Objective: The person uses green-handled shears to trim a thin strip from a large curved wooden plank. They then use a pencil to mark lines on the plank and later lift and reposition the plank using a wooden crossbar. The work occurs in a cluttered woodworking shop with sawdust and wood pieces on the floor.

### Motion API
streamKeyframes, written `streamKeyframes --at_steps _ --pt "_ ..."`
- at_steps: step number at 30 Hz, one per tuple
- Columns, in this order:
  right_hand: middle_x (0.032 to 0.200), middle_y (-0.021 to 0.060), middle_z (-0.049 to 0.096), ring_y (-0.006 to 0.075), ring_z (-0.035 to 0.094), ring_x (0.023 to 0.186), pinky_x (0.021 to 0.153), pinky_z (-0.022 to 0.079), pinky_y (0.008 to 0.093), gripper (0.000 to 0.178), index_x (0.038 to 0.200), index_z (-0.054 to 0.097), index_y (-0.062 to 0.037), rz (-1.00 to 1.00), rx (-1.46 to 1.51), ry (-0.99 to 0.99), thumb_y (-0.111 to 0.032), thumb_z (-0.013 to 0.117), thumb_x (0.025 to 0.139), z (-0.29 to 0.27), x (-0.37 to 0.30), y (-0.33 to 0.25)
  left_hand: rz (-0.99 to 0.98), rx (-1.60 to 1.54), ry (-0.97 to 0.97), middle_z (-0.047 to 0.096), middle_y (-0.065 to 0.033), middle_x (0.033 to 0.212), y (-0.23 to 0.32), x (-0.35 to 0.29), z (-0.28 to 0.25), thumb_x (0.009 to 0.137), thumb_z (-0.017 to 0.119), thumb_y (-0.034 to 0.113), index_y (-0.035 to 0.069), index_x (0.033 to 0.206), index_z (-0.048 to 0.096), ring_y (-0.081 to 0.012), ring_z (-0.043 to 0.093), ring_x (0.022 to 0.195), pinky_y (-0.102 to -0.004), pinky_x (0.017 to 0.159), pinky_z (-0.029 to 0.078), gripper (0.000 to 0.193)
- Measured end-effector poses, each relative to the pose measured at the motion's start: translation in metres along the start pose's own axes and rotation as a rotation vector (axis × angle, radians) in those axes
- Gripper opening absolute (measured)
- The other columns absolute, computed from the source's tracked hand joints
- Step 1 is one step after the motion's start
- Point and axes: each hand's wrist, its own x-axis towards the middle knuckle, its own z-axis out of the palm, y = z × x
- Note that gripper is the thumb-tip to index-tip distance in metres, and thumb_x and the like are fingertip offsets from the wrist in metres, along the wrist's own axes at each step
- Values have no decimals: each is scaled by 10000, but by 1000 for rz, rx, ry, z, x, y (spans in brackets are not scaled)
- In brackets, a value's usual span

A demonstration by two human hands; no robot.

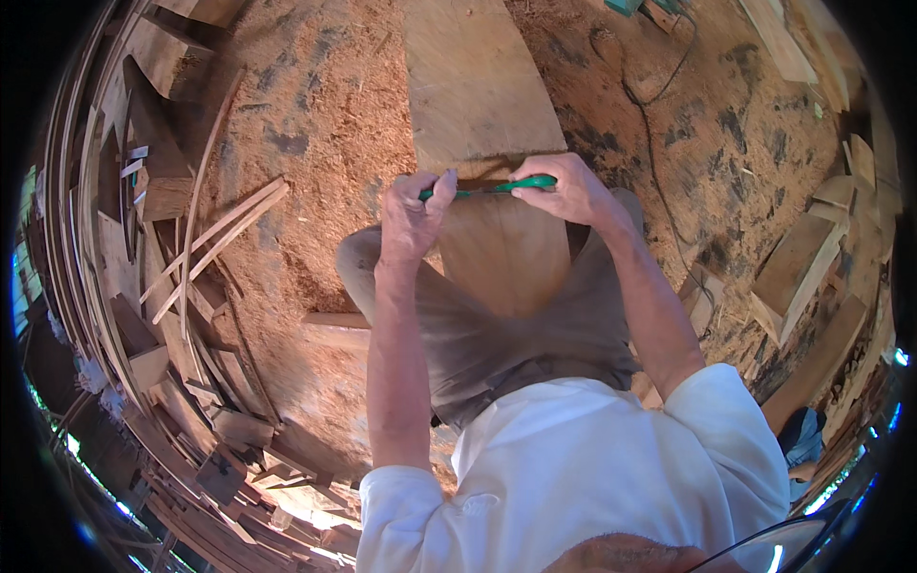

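Observation:
Both ends of a green two-handled spokeshave (538, 180) are in my hands, and its thin middle lies across the wood in front of me. My left hand (415, 215) is closed round the left handle, thumb along it. On the other handle my right hand (569, 191) is closed too, its fingers wrapped over the grip. Under the tool is a lighter wooden piece (504, 248) that lies between my bent legs. Beyond it a wide, pale board (482, 81) runs away to the far edge, with a dark gap or step near the tool. The blade itself is too small to make out.
Sawdust and shavings (320, 124) cover the ground. Long strips and offcuts (224, 244) are piled at left. Wooden blocks (798, 263) lie at right. A dark cable (650, 143) trails along the ground from a green power tool (626, 5) at the far right.

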Motion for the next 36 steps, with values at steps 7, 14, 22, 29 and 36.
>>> streamKeyframes --at_steps 7,14,22,29,36 --pt "907 143 753 301 717 806 756 557 388 219 1114 751 -82 171 -96 -85 -194 755 926 -6 10 -16 -74 35 -49 577 -104 603 16 9 -5 993 728 361 -34 836 724 -143 505 588 -355 584 463 425" --pt "900 143 751 307 704 787 738 548 387 213 1110 751 -81 71 -96 -56 -191 752 928 -4 3 -6 -106 -11 -100 532 0 602 12 10 -5 986 758 345 -17 801 735 -76 452 597 -299 542 402 407" --pt "980 128 760 328 716 873 772 555 420 205 1124 734 -81 -42 -170 -108 -171 723 940 0 1 -9 -73 -3 -61 523 31 601 6 -6 -7 956 805 317 -5 811 747 -44 437 605 -274 533 382 358" --pt "984 125 763 334 717 877 788 561 430 193 1110 739 -78 -83 -149 -64 -183 723 949 0 -5 -6 -81 17 57 504 29 570 2 -14 5 944 816 328 -8 779 735 -51 433 583 -285 520 384 382" --pt "996 69 789 163 726 877 800 556 319 219 1118 762 -59 61 0 -58 -169 796 932 -6 4 9 -189 125 11 582 16 631 16 -9 7 972 770 443 30 904 819 -59 506 641 -265 586 420 421"
